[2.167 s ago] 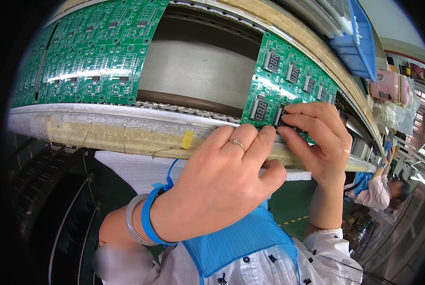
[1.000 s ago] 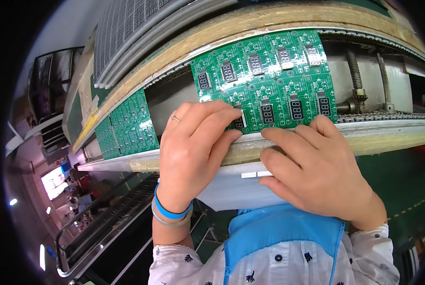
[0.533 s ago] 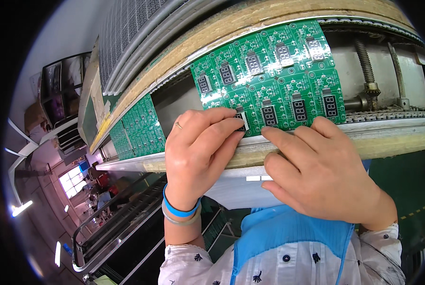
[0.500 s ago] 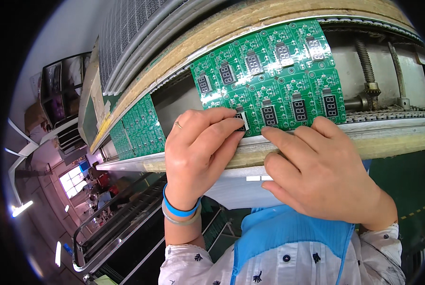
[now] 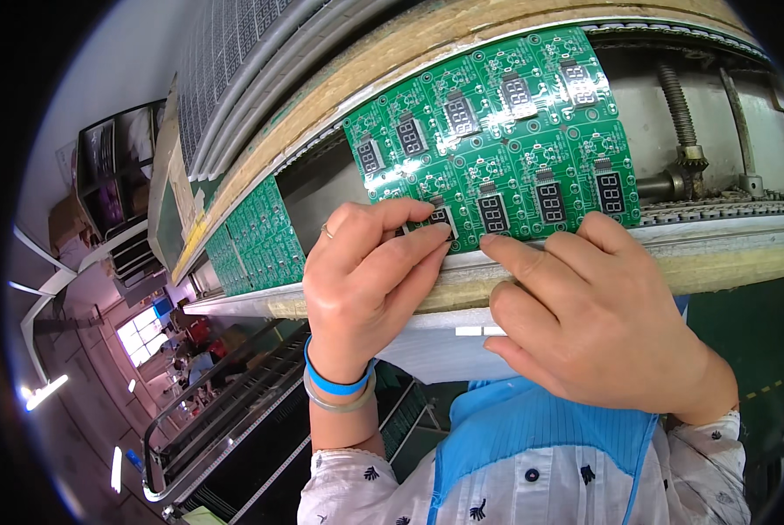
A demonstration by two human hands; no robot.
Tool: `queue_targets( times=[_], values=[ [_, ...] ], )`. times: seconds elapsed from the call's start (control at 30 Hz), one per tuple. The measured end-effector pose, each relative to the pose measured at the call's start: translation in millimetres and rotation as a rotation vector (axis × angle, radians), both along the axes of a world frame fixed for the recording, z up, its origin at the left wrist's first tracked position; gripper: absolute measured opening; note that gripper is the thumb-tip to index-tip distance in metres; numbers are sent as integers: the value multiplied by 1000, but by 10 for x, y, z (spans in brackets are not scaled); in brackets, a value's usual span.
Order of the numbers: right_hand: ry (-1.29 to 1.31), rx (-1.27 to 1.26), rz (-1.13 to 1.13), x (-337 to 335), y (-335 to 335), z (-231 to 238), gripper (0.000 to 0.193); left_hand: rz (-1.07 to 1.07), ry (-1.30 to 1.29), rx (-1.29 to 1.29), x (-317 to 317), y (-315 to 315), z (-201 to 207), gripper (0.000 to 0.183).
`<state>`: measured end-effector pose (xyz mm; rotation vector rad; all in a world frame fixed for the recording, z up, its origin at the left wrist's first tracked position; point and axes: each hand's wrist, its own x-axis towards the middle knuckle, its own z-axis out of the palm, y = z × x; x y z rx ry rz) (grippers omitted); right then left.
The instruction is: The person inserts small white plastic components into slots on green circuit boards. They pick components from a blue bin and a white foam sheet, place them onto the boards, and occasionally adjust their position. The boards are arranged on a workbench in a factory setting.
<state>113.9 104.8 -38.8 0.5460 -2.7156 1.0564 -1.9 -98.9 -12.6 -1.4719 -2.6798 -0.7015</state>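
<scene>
A green printed circuit board panel (image 5: 506, 140) bears two rows of black-faced digit displays (image 5: 492, 213) in white housings. My left hand (image 5: 365, 271) is closed, its thumb and fingertips pinching at a digit display (image 5: 441, 217) on the near row; the fingers partly cover that display and the board's near left corner. My right hand (image 5: 576, 315) has its index fingertip on the panel's near edge, below the neighbouring display. Its other fingers are curled, and small white blocks (image 5: 471, 331) stick out between them and the thumb.
The panel lies between conveyor rails with a chain (image 5: 698, 213) along the near side. Another green board (image 5: 256, 241) sits further left on the line. A threaded rod (image 5: 675, 105) stands at the right. Grey panels (image 5: 234, 79) rise beyond the wooden far rail.
My left fingers have shifted slightly, and more of the pinched display's face shows. The right hand stays nearly in place. The whole view has tilted a little.
</scene>
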Motion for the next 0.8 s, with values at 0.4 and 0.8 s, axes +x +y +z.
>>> queue_targets(
  times=[0.4,0.8],
  values=[
    [-31,-234,19,3,45,135,27,-87,-288,21,206,-126,316,34],
    [69,-624,-263,-247,401,560,40,379,-712,570,-358,-946,986,20]
  ],
)
